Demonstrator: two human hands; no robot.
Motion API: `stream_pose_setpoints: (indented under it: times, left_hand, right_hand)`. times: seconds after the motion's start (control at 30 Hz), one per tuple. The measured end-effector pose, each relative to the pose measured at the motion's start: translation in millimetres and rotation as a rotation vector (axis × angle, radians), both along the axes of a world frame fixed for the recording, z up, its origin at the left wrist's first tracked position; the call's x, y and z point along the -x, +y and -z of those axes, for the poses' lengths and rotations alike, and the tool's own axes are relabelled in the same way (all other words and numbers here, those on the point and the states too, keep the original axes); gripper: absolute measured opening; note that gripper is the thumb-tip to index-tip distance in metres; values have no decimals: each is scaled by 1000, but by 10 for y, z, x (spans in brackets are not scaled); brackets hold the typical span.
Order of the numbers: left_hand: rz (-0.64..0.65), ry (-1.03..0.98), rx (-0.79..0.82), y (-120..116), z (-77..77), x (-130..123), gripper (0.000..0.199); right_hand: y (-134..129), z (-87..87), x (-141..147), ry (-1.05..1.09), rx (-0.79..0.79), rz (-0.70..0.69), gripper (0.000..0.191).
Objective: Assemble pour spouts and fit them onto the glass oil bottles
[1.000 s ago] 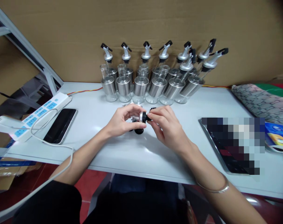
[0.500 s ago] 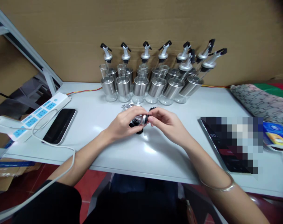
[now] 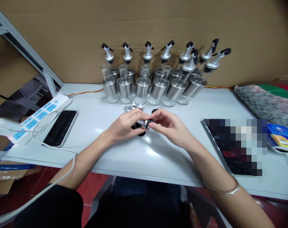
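My left hand is closed around a silver pourer top in the middle of the table. From the right, my right hand pinches the black end of that same top between thumb and fingertips. Other silver parts lie on the table just behind my left hand, with black pieces partly hidden under it. A small black ribbed part shows behind my right fingertips. Beyond the hands, glass bottles with steel sleeves stand without tops in a front row; others behind carry silver pourers.
On the left lie a phone and a white power strip, with a white cable crossing my left forearm. A tablet lies at the right, beside a blue and yellow pack and a patterned cloth.
The pourer top has turned slightly in my fingers, and my right fingertips have shifted a little to the left against its black end. The bottles have not moved.
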State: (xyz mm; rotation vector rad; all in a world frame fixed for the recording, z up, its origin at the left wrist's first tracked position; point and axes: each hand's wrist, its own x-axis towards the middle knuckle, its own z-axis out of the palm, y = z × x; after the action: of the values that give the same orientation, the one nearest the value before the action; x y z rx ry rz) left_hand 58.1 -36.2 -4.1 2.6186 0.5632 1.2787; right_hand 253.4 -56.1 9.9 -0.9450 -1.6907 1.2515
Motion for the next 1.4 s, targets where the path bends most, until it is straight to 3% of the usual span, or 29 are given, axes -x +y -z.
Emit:
stream_pose_setpoints:
  times: [0.27, 0.47, 0.9, 1.23, 1.4]
  left_hand:
    - [49, 15, 62, 1, -79, 13, 22]
    - [-17, 82, 88, -4, -76, 33, 12]
    - [-23, 44, 201, 14, -99, 15, 25]
    - [-41, 13, 271, 5, -100, 12, 28]
    - [-61, 25, 180, 14, -73, 15, 23]
  right_hand:
    - [-41, -25, -19, -259, -363, 41, 10]
    - [-42, -34, -16, -334, -519, 44, 12]
    - [-28, -29, -11, -442, -828, 43, 9]
    - [-18, 20, -5, -463, -926, 82, 17]
    - [-28, 12, -10, -412, -844, 48, 16]
